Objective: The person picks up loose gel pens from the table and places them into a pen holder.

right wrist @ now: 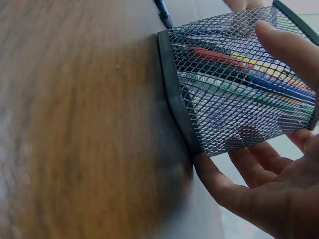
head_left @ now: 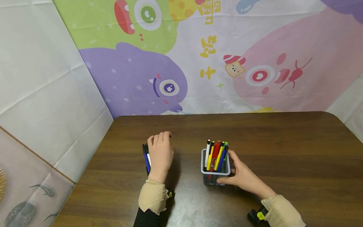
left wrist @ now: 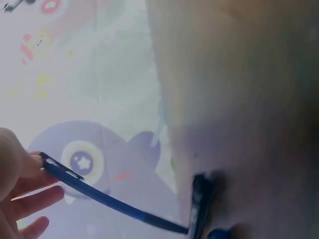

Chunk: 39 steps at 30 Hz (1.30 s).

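My left hand point(head_left: 161, 154) pinches a dark blue pen point(left wrist: 102, 197) near its clip end, and the pen slants down toward the tabletop in the left wrist view. Beside that hand lie a blue pen point(head_left: 146, 160) and a white pen with a black cap, partly hidden by the hand. My right hand point(head_left: 241, 175) grips the side of a mesh pen holder point(right wrist: 199, 124), thumb on one face and fingers on another. The holder stands upright on the table. In it are several pens and markers, among them a red marker point(head_left: 215, 153) and a white pen point(head_left: 207, 154).
The brown wooden table point(head_left: 283, 135) has rounded far corners. Behind it hangs a cartoon-printed cloth point(head_left: 198, 94), and a pale cloth point(head_left: 51, 78) hangs at the left. A black pen end point(left wrist: 200, 199) stands out close to the held pen in the left wrist view.
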Available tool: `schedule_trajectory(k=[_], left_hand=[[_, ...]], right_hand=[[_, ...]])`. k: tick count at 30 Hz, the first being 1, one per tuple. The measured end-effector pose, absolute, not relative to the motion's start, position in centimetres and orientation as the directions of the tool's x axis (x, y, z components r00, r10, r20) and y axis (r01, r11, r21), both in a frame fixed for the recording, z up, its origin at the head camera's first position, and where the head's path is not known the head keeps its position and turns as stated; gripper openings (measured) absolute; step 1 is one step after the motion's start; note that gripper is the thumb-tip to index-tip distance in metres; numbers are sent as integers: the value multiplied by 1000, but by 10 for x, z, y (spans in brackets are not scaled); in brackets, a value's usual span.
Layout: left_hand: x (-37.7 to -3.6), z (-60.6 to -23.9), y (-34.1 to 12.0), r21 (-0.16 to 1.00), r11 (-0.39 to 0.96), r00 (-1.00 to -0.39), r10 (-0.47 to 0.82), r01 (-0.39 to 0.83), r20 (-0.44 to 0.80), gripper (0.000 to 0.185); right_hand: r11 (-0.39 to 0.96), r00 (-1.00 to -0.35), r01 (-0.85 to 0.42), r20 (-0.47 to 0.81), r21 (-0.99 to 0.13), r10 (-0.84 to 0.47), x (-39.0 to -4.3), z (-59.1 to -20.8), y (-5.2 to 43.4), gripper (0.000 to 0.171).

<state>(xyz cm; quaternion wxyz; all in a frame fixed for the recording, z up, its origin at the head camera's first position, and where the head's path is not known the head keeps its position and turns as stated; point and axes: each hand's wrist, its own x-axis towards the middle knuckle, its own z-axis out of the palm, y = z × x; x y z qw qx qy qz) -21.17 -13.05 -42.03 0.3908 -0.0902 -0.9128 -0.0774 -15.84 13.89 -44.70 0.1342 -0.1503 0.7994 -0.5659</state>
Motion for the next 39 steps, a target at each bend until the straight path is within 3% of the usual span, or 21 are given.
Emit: schedule_trajectory(k=[7, 11, 15, 22, 25, 32, 39], left_hand=[[-208, -405, -136, 149, 959, -584, 20, 240, 811, 4], [-205, -397, -133, 252, 920, -560, -44, 300, 828, 9], [-198, -387, -127, 362, 849, -528, -119, 384, 841, 15], [-183, -367, -112, 535, 650, -482, -283, 539, 829, 15], [-177, -359, -106, 610, 510, -515, -333, 607, 790, 14], [-166, -350, -91, 758, 151, -702, -296, 635, 647, 15], [-166, -361, -77, 840, 161, -841, -77, 519, 535, 16]], right_hand=[[326, -922, -38, -92, -945, -375, -158, -445, 139, 96], [327, -922, -53, -79, -944, -378, -158, -446, 139, 95], [319, -919, -93, -42, -943, -392, -159, -449, 139, 93], [326, -920, -57, -77, -944, -384, -158, -446, 139, 96], [314, -918, -34, -95, -949, -386, -158, -446, 140, 97], [296, -913, -76, -53, -952, -403, -159, -447, 138, 91], [291, -913, -72, -54, -954, -404, -158, -447, 138, 93]])
